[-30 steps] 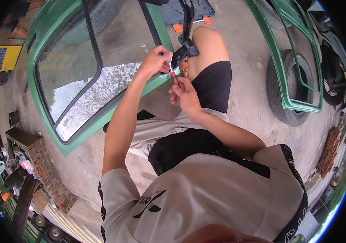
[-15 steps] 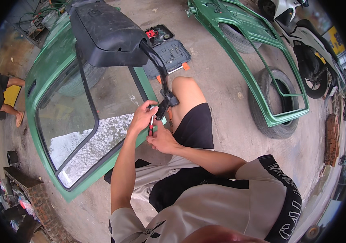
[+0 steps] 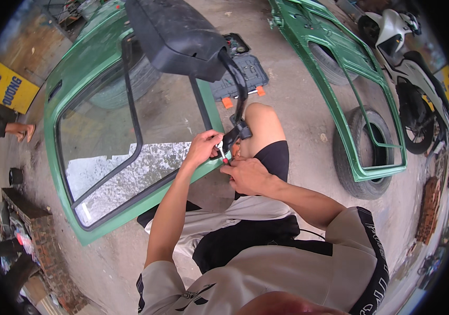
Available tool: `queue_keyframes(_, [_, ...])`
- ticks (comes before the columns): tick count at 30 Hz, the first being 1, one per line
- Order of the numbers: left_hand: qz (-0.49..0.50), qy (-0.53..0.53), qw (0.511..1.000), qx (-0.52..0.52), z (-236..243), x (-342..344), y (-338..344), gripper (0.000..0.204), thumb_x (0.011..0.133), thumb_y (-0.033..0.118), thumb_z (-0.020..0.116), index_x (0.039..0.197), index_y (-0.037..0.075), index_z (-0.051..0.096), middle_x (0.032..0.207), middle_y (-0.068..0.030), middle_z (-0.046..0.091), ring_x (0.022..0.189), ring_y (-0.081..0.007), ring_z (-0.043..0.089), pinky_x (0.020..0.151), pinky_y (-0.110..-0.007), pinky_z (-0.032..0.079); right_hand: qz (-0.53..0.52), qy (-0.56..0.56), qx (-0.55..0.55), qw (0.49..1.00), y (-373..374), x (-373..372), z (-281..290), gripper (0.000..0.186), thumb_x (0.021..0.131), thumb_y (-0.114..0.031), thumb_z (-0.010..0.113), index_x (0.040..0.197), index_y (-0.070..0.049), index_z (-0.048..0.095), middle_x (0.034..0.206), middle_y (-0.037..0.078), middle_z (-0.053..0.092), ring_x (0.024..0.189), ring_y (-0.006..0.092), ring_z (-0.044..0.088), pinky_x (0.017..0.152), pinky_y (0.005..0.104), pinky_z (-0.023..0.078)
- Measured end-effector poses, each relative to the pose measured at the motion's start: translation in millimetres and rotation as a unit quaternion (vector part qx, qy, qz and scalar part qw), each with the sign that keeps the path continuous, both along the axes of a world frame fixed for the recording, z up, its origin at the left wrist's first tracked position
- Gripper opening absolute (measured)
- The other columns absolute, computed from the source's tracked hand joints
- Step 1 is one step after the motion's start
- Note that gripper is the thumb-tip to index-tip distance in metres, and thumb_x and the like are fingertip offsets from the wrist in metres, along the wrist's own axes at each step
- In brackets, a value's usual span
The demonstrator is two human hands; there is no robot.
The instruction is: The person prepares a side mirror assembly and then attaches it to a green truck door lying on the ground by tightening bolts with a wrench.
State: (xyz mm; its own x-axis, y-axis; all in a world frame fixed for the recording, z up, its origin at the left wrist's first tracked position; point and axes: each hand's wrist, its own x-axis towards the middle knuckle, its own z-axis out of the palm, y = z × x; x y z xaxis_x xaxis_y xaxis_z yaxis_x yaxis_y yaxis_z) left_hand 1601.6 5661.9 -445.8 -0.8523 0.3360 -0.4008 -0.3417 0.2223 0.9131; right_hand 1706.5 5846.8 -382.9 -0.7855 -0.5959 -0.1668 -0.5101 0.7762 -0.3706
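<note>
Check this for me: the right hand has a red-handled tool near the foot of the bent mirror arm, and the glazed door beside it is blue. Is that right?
Not quite: the head view shows the glazed door is green, not blue. The right hand does have a red-handled tool near the foot of the bent mirror arm.

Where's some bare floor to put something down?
Bare concrete shows between the knee and the green door frame at right, and between the glazed door and brick stack at lower left. It's crowded around the left hand and right hand, where red-handled tool and mirror arm cluster.
</note>
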Motion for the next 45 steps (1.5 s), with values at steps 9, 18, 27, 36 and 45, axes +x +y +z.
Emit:
queue_keyframes(9, [0.028,0.065,0.996,-0.054,-1.9,4.2,3.9,0.032,0.091,0.034,0.073,0.1,0.003,0.075,0.069,-0.0045,0.066,0.06,-0.0117,0.06,0.055,-0.029,0.046,0.066,0.124,-0.037,0.989,-29.4,-9.4,-17.0,0.039,0.074,-0.036,0.082,0.104,-0.013,0.069,0.1,0.007,0.066,0.097,0.0232,0.063,0.081,0.0392,0.053])
queue_keyframes(18, [0.008,0.108,0.991,-0.073,-3.6,-5.1,0.7,0.037,0.087,0.037,0.077,0.097,0.001,0.076,0.069,-0.0078,0.069,0.06,-0.0143,0.062,0.057,-0.032,0.048,0.041,0.161,-0.062,0.984,-56.0,-19.2,-25.4,0.035,0.073,-0.036,0.081,0.096,-0.013,0.069,0.09,0.006,0.068,0.086,0.022,0.067,0.079,0.038,0.049])
queue_keyframes(27, [0.033,0.033,0.997,-0.067,10.6,3.2,4.6,0.041,0.088,0.04,0.076,0.097,0.0,0.075,0.07,-0.0083,0.07,0.056,-0.0136,0.065,0.055,-0.029,0.052,0.093,0.098,0.204,0.97,-1.0,-15.6,15.5,0.032,0.078,-0.02,0.072,0.111,-0.019,0.072,0.103,0.006,0.066,0.113,0.0251,0.058,0.095,0.0418,0.04])
queue_keyframes(36, [-0.004,-0.03,0.998,-0.048,12.6,-13.8,-1.6,0.039,0.087,0.035,0.079,0.104,0.0,0.074,0.078,-0.0072,0.07,0.061,-0.0146,0.065,0.06,-0.029,0.054,-0.002,0.041,-0.021,0.999,-76.6,-26.2,-2.0,0.038,0.087,-0.041,0.068,0.1,-0.006,0.072,0.096,0.016,0.071,0.102,0.0321,0.068,0.093,0.0453,0.048])
queue_keyframes(45, [-0.015,-0.053,0.998,-0.016,3.7,-13.9,6.4,0.04,0.091,0.039,0.074,0.097,-0.001,0.072,0.078,-0.0113,0.071,0.064,-0.0185,0.07,0.059,-0.029,0.055,0.051,-0.07,0.207,0.975,-21.0,-46.6,50.0,0.051,0.089,-0.055,0.066,0.087,-0.005,0.077,0.087,0.013,0.074,0.087,0.0314,0.071,0.087,0.0479,0.047])
